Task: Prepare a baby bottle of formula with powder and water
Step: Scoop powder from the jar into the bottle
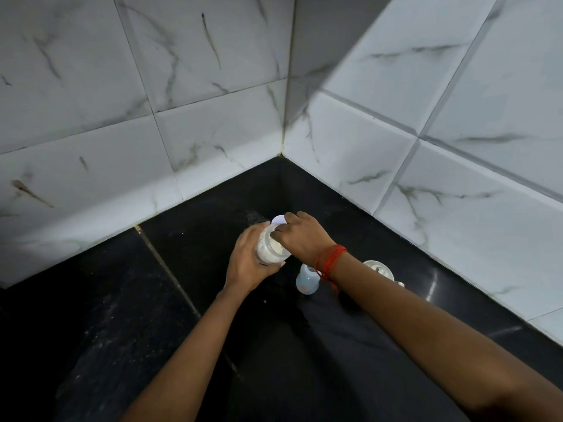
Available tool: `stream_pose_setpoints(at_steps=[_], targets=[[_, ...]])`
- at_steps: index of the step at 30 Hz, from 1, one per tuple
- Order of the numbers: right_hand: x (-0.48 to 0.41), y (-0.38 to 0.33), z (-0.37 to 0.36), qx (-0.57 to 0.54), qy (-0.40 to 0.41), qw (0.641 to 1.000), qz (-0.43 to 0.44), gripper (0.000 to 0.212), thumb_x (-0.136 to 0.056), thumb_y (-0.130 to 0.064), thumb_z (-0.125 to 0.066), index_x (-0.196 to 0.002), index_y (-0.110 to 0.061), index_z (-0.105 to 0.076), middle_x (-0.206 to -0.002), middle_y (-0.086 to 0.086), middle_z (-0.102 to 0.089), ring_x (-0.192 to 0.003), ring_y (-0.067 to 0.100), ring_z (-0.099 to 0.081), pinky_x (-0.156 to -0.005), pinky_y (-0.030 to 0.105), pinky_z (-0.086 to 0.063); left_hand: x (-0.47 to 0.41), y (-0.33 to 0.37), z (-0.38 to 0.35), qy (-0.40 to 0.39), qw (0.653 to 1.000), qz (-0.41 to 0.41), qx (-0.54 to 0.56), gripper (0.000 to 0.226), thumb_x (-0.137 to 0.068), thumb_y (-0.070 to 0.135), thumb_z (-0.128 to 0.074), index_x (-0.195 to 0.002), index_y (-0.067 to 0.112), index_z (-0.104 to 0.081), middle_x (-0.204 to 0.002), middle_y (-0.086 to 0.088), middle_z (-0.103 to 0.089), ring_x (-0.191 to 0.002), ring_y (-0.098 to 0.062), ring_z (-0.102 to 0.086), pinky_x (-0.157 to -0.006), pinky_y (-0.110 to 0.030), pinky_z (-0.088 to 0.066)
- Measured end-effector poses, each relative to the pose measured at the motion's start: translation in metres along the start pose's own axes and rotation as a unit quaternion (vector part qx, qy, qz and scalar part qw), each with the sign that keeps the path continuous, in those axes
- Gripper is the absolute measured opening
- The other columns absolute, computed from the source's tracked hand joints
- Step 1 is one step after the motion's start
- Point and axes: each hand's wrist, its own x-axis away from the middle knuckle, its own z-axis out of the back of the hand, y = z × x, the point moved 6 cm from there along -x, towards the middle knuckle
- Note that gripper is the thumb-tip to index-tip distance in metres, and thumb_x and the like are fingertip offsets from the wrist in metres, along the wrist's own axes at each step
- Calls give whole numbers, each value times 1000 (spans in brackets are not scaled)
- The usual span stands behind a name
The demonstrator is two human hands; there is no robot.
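View from a head-worn cam, looking down at a black stone counter (122,315) in a corner of white marble-look tiled walls (91,102). Two bare forearms reach in from the bottom edge; elbows & everything above are cut off.

The left hand (248,263) is wrapped round a clear plastic jar (271,246) of white powder, fingers curled on its far side, thumb near the base. The jar is open and tipped toward the right; whether it rests on the counter or is lifted can't be told. Powder coats the inside wall, so the fill level is hard to read.

The right hand (300,237) sits over the jar's mouth, fingers bunched and pinched shut w/ tips inside the opening. What they hold, if anything, is hidden. A small round white piece (278,220), maybe a lid, peeks out just behind the knuckles, mostly covered. A red thread band (330,260) is tied at the right wrist.

The baby bottle (307,278), pale blue w/ small prints, stands on the counter just beside the jar, under the right wrist, which hides its top. Right of the forearm, a white round part (379,269) lies on the counter, half hidden; too blurry to name
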Motion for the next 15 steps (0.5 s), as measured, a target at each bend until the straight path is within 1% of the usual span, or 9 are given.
stream_pose_setpoints(at_steps=[2,5,7,10,12,14,15], targets=[[1,1,4,6,5,1000,-2,23,-60,-6,-81,-62,-24,-66,-56,-9,-60,-65,18,-55,-52,26,-41,-1,5,2,4,1000,-20,-12,93,-61,24,-99,-143,24,-56,-141,8,-60,-132,-15,-56,-110,-44,-49],[6,1,11,14,5,1000,-8,29,-52,-2,-82,-52,-21,-59,-53,-6,-56,-59,18,-52,-48,24,-33,-2,12,4,2,998,-46,-34,92,-64,26,-99,-145,23,-55,-144,7,-59,-135,-17,-54,-111,-45,-48],[9,2,19,16,25,999,-14,31,-50,-1,-83,-50,-20,-57,-54,-4,-55,-58,18,-52,-47,24,-29,-3,16,7,3,997,-61,-46,92,-65,28,-98,-146,21,-55,-146,6,-58,-137,-17,-52,-112,-45,-48],[15,6,37,-4,103,994,-38,26,-56,-2,-80,-56,-17,-58,-62,0,-56,-58,20,-53,-47,26,-29,-4,24,16,33,995,-77,-44,91,-66,29,-99,-145,18,-55,-147,5,-57,-138,-16,-52,-113,-42,-47],[22,13,49,-32,161,984,-71,18,-64,-7,-77,-65,-17,-62,-67,1,-58,-60,22,-54,-48,27,-33,-4,26,25,69,995,-72,-24,90,-66,29,-100,-143,17,-56,-147,7,-58,-137,-14,-53,-113,-37,-46],[28,20,57,-52,192,974,-110,12,-72,-12,-75,-73,-17,-64,-67,1,-58,-60,22,-53,-48,29,-39,-3,26,32,102,993,-61,-9,90,-65,28,-101,-143,16,-56,-147,6,-57,-137,-12,-53,-113,-34,-46],[30,22,59,-59,198,971,-123,10,-75,-15,-74,-74,-18,-65,-65,0,-58,-60,22,-53,-48,30,-41,-2,24,34,112,992,-58,-8,91,-65,28,-101,-143,15,-55,-147,5,-57,-137,-11,-53,-113,-35,-46]])
